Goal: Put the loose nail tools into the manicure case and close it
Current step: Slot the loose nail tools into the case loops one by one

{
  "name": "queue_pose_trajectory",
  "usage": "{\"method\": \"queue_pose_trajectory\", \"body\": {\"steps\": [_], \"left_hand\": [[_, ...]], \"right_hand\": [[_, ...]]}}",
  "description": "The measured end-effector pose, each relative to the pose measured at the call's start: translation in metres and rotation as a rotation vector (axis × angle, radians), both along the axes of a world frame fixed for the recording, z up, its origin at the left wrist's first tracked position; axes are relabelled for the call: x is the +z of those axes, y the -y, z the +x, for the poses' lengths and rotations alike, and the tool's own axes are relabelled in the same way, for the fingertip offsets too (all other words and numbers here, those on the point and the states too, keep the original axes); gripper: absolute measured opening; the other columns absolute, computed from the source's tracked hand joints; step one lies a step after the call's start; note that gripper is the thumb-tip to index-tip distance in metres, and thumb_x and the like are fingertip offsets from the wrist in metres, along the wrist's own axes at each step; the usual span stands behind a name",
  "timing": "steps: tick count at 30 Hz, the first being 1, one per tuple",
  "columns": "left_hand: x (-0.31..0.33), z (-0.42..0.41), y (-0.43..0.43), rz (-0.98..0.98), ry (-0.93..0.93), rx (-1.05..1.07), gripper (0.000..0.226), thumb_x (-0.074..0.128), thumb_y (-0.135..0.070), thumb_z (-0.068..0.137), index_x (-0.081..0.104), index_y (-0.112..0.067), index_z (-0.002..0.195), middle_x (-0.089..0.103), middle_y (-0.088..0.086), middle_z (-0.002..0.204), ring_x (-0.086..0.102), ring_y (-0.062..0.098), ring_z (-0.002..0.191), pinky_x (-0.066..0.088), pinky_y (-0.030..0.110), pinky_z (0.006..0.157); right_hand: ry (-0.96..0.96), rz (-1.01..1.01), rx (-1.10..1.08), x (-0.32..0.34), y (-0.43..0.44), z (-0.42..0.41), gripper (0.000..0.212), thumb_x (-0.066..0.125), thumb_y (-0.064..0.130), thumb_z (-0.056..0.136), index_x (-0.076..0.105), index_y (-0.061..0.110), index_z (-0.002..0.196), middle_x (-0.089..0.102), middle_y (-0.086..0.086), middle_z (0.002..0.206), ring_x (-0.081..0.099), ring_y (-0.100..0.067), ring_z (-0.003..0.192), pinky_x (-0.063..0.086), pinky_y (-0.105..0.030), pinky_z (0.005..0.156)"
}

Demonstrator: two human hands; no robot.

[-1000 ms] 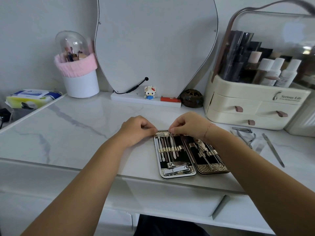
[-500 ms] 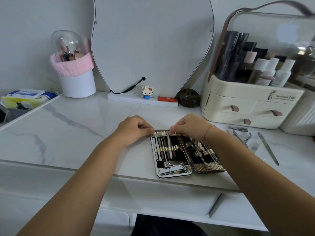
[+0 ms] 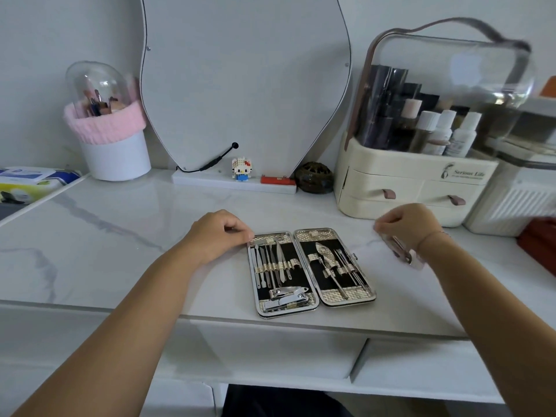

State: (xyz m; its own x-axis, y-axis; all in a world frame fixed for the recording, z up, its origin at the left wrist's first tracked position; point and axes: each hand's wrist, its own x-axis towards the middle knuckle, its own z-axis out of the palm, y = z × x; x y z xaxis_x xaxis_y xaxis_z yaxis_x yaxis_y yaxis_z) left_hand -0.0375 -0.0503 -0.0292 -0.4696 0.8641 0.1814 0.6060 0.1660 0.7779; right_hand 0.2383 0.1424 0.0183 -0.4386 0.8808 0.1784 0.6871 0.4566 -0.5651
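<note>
**Case lies open, one hand at its corner**

Head view: the manicure case (image 3: 311, 270) lies opened flat on the white marble table (image 3: 120, 236), close to the front edge, with both halves facing up. Slim metal implements sit under straps in the left half, with a nail clipper (image 3: 287, 294) at its near end; the right half holds a few more.

The left hand (image 3: 216, 236) has its fingers curled, and thumb and forefinger pinch the case's far left corner. The right hand (image 3: 406, 224) is well off to the right of the case, fingers curled – over the loose tools (image 3: 400, 251), which are blurred beneath the wrist. Whether it grips one I cannot tell.

Behind, a mirror (image 3: 240, 85) leans on the wall beside a cream cosmetics organiser (image 3: 421, 182).
</note>
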Motion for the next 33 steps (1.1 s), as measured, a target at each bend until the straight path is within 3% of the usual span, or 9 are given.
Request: {"method": "queue_pose_trajectory", "body": {"steps": [5,10,14,18,21,25,27,29,33], "left_hand": [[0.0,0.001,0.002,0.007,0.001,0.0,0.022,0.075,-0.026,0.077,0.071,-0.045,0.067,0.065,-0.01,0.093,0.062,0.012,0.095,0.046,0.038,0.098],[0.001,0.002,0.002,0.011,-0.005,0.007,0.031,0.074,-0.025,0.078,0.069,-0.05,0.061,0.064,-0.011,0.092,0.062,0.011,0.094,0.045,0.034,0.096],[0.001,0.002,0.002,0.012,0.015,0.0,0.03,0.074,-0.023,0.078,0.07,-0.048,0.061,0.064,-0.011,0.092,0.062,0.011,0.093,0.046,0.032,0.094],[0.001,0.002,0.002,0.009,0.012,0.012,0.023,0.075,-0.023,0.078,0.07,-0.039,0.063,0.064,-0.01,0.093,0.062,0.012,0.094,0.046,0.034,0.095],[0.0,0.002,0.001,0.018,0.022,0.012,0.025,0.075,-0.023,0.078,0.07,-0.041,0.061,0.065,-0.009,0.093,0.062,0.013,0.094,0.046,0.036,0.096],[0.0,0.001,0.002,0.018,0.031,0.014,0.025,0.076,-0.022,0.077,0.07,-0.04,0.061,0.065,-0.009,0.092,0.062,0.014,0.094,0.047,0.037,0.096],[0.0,0.001,0.002,0.016,0.033,0.014,0.023,0.076,-0.023,0.077,0.07,-0.039,0.063,0.065,-0.009,0.093,0.062,0.014,0.094,0.046,0.038,0.096],[0.0,0.001,0.002,0.011,0.032,0.015,0.022,0.075,-0.025,0.077,0.07,-0.039,0.062,0.065,-0.009,0.093,0.062,0.013,0.094,0.046,0.038,0.097],[0.0,0.002,0.002,0.006,0.037,0.021,0.022,0.076,-0.029,0.077,0.071,-0.046,0.063,0.065,-0.01,0.094,0.062,0.014,0.096,0.046,0.04,0.098]], "right_hand": [[0.161,-0.031,-0.052,-0.006,-0.016,0.015,0.02,0.073,0.021,0.074,0.071,0.01,0.058,0.065,-0.007,0.065,0.057,-0.019,0.069,0.048,-0.03,0.069],[0.274,-0.034,-0.016,-0.004,-0.013,0.013,0.037,0.071,0.019,0.074,0.055,0.014,0.041,0.05,-0.003,0.046,0.046,-0.018,0.055,0.043,-0.03,0.064],[0.347,-0.022,0.023,0.0,-0.011,0.008,0.043,0.068,0.014,0.074,0.043,0.014,0.039,0.039,-0.005,0.048,0.035,-0.018,0.052,0.036,-0.026,0.057],[0.441,-0.024,0.02,0.003,-0.008,0.005,0.035,0.063,0.013,0.075,0.05,0.01,0.042,0.047,-0.006,0.047,0.043,-0.02,0.047,0.043,-0.025,0.055],[0.531,-0.002,0.046,0.003,-0.007,0.002,0.034,0.055,0.014,0.079,0.047,0.007,0.046,0.055,-0.013,0.058,0.05,-0.026,0.061,0.053,-0.031,0.071],[0.685,0.1,0.167,0.0,-0.006,-0.002,0.033,0.044,0.015,0.087,0.035,0.017,0.055,0.049,-0.005,0.063,0.04,-0.023,0.088,0.037,-0.038,0.094],[0.611,0.119,0.178,0.0,-0.003,-0.003,0.025,0.042,0.013,0.088,0.039,0.017,0.063,0.054,-0.007,0.068,0.038,-0.019,0.082,0.034,-0.037,0.092],[0.392,0.139,0.192,0.002,0.0,-0.008,0.021,0.046,0.015,0.088,0.051,0.012,0.068,0.058,-0.004,0.065,0.047,-0.017,0.07,0.039,-0.037,0.083],[-0.074,-0.19,0.392,0.005,0.028,-0.034,0.008,0.06,0.008,0.086,0.061,0.015,0.082,0.064,-0.001,0.064,0.056,-0.01,0.056,0.043,-0.022,0.058]]}}
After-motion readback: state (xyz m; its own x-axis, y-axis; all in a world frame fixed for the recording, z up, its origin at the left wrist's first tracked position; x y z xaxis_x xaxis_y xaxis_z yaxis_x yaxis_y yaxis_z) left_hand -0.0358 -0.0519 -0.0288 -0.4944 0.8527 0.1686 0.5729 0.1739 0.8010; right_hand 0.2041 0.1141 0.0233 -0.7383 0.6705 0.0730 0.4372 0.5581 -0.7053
